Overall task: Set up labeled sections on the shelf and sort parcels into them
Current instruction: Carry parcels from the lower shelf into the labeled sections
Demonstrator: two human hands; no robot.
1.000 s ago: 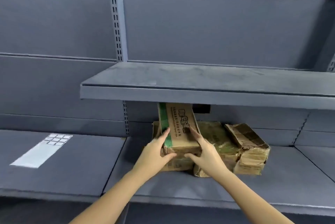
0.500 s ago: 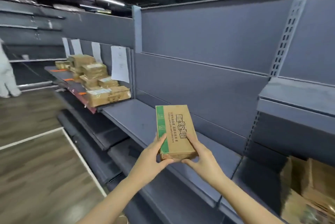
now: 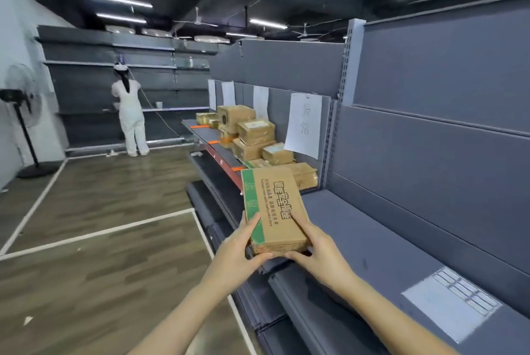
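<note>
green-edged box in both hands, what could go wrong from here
1. The left hand and right hand have their grip only on the near end of the green-edged box, so its far end could dip and the box could slip out.
2. The stacked parcels beside the paper label are already piled in layers, so setting another on top might topple one.

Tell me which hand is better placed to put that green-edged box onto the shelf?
Probably the right hand: the shelf lies on its side. Both it and the left hand grip the box.
</note>
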